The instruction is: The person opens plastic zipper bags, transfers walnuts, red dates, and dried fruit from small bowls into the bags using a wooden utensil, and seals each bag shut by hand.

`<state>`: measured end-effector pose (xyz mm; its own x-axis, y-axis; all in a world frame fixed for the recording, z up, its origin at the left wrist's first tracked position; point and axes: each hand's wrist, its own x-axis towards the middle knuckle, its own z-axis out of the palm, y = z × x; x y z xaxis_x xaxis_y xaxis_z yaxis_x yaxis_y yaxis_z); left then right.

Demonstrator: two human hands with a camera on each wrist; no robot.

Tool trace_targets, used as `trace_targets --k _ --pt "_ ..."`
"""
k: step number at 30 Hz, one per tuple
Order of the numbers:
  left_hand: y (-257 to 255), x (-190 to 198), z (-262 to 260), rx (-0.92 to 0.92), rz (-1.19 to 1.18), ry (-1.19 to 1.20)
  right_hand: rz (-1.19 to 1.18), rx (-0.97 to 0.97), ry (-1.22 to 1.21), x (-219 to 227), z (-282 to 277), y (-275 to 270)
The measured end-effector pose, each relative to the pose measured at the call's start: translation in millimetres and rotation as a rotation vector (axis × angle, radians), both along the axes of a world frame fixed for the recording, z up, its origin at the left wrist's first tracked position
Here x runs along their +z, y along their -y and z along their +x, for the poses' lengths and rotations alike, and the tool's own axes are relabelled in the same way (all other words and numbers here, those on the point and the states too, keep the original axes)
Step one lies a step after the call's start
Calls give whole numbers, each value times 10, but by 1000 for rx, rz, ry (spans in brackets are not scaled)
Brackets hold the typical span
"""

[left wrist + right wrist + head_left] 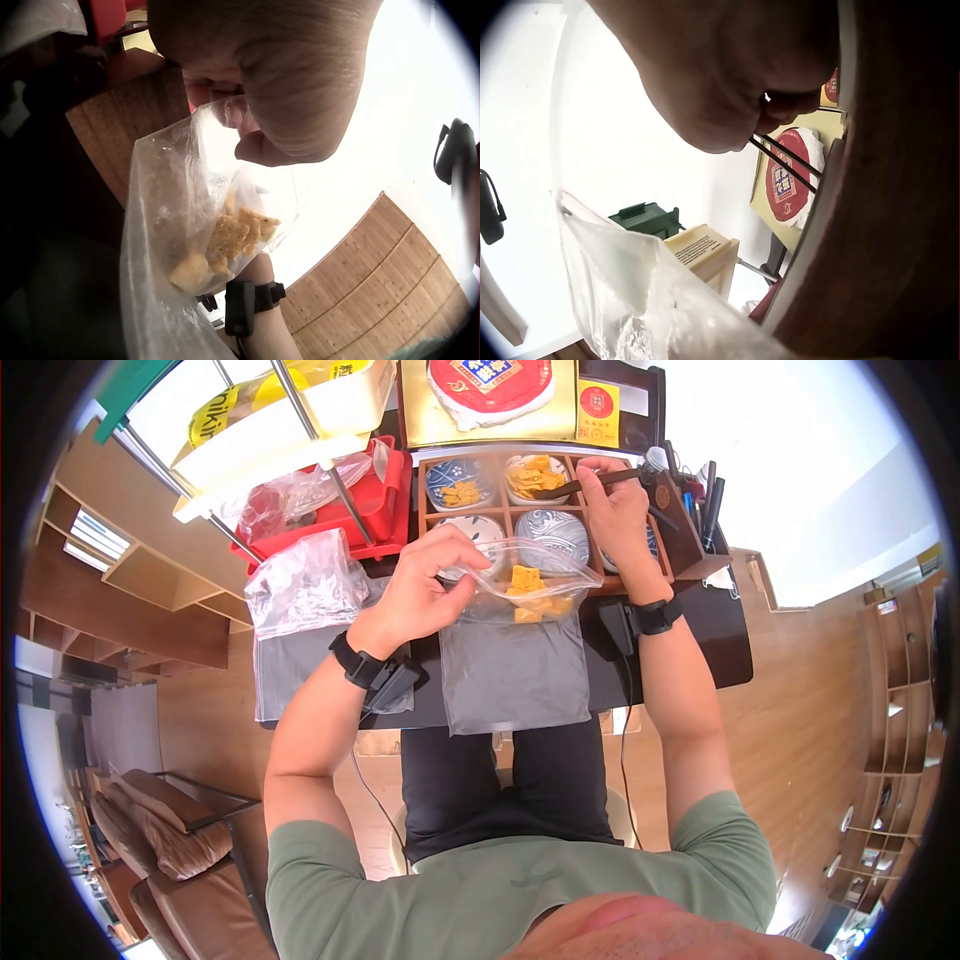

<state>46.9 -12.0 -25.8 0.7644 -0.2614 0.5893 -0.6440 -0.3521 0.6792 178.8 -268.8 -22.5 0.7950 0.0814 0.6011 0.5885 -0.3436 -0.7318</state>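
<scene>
My left hand [422, 588] pinches the rim of a clear zip bag [515, 680], which hangs over the table's near side. Yellow square crackers [527, 595] lie inside near its mouth; the left wrist view shows speckled crackers [232, 236] through the plastic. Beyond the bag, my right hand [618, 520] grips dark slim tongs [575, 487], whose two prongs show side by side in the right wrist view. Their tips reach into a patterned bowl [542, 501] of cracker pieces [537, 472] at the back of a divided wooden box [508, 493].
Another bowl [435, 478] of cracker bits sits in the box, beside a grey wave-patterned bowl [553, 538]. At left are a red basket [395, 500], a white rack [340, 425] and more plastic bags [300, 585]. A pen holder [680, 540] stands right; a boxed red disc [490, 390] stands behind.
</scene>
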Motion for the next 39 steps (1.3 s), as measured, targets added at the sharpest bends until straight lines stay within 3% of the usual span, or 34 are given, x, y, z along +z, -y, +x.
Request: trace_targets --k 15,21,24,26,29,35,39 --pt "2 6 -12 3 6 -22 134 -98 52 22 65 65" --pt "7 31 -17 9 17 -21 368 -59 -4 -66 219 127" --pt "5 22 -20 12 21 -22 541 13 -94 -76 256 191" --pt "3 20 -8 15 27 -21 770 178 -225 -41 240 229" --pt "-2 9 4 17 19 3 933 321 -330 142 104 235" --pt "-12 -13 11 16 5 -38 897 672 -511 248 -145 220" --pt "-21 -22 11 13 7 -26 691 699 -583 346 -305 157"
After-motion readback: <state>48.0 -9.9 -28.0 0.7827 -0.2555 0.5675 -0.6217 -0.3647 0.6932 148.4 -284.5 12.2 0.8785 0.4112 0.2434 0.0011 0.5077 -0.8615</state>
